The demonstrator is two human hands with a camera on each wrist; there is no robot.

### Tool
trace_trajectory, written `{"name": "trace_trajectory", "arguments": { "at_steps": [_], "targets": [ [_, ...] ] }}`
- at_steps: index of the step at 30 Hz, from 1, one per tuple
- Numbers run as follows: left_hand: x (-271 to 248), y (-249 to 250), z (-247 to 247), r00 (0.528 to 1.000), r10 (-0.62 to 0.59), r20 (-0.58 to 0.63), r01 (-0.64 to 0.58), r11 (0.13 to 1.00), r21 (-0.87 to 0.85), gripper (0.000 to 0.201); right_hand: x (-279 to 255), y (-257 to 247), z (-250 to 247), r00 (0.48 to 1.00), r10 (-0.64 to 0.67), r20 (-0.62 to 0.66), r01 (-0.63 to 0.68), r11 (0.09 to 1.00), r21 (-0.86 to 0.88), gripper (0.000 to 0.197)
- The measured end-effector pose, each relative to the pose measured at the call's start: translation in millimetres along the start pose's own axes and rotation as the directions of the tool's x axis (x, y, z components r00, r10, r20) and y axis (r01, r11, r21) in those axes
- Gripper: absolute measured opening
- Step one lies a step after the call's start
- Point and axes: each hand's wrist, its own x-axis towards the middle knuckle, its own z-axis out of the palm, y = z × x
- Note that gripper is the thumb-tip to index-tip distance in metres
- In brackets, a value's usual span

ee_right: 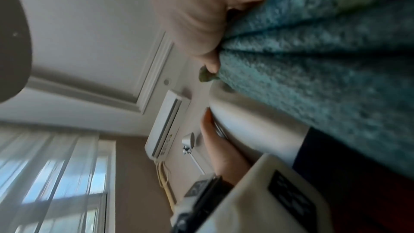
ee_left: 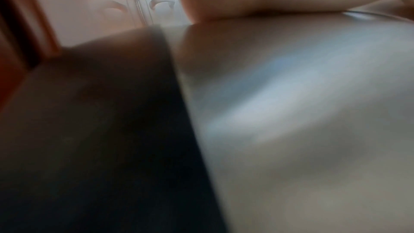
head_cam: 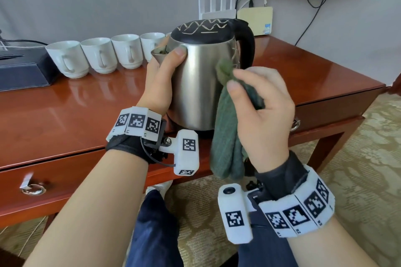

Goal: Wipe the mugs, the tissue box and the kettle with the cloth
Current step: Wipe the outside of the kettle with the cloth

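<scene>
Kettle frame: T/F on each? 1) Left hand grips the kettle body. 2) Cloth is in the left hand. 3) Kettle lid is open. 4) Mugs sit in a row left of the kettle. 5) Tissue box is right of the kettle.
1) True: the left hand grips the kettle near its spout.
2) False: the right hand pinches the green cloth against the kettle's side.
3) False: the black lid is closed.
4) True: the white mugs stand in a row on the wooden table, handles facing the camera.
5) False: the dark tissue box is at far left, beyond the mugs.
</scene>
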Motion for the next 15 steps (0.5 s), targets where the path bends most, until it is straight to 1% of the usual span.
{"name": "trace_trajectory", "arguments": {
  "at_steps": [3, 4, 5, 7, 8, 12, 15],
  "targets": [
    [0.8, 1.3, 0.1, 1.0, -0.016, -0.013, 0.016, 1.0, 0.009, 0.053, -2.6, 5.4, -5.2, 0.976, 0.214, -0.045, -0.203, 0.964, 0.173, 0.021],
    [0.9, 1.4, 0.1, 0.999, -0.018, -0.032, 0.019, 1.0, 0.015, 0.054, -3.1, 6.5, -5.9, 0.961, 0.274, -0.037, -0.26, 0.939, 0.225, 0.022],
    [0.7, 1.0, 0.5, 0.998, -0.014, -0.057, 0.015, 1.0, 0.022, 0.06, -3.4, 7.4, -6.7, 0.949, 0.314, -0.025, -0.297, 0.918, 0.262, 0.023],
    [-1.1, -0.3, 0.8, 0.995, -0.005, -0.096, 0.008, 1.0, 0.028, 0.077, -3.2, 7.7, -7.4, 0.939, 0.343, -0.003, -0.327, 0.899, 0.292, 0.022],
    [-2.7, -1.4, 1.1, 0.994, -0.01, -0.107, 0.012, 1.0, 0.024, 0.079, -3.1, 6.8, -7.7, 0.937, 0.349, 0.009, -0.336, 0.892, 0.301, 0.021],
    [-8.0, 0.4, 4.2, 0.99, -0.056, -0.129, 0.051, 0.998, -0.037, 0.075, -3.9, 0.3, -10.2, 0.917, 0.398, 0.037, -0.38, 0.839, 0.39, 0.02],
    [-9.4, 2.8, 4.0, 0.987, -0.083, -0.14, 0.075, 0.995, -0.065, 0.071, -7.7, -3.5, -12.9, 0.9, 0.432, 0.059, -0.415, 0.806, 0.422, 0.02]
  ]
}}
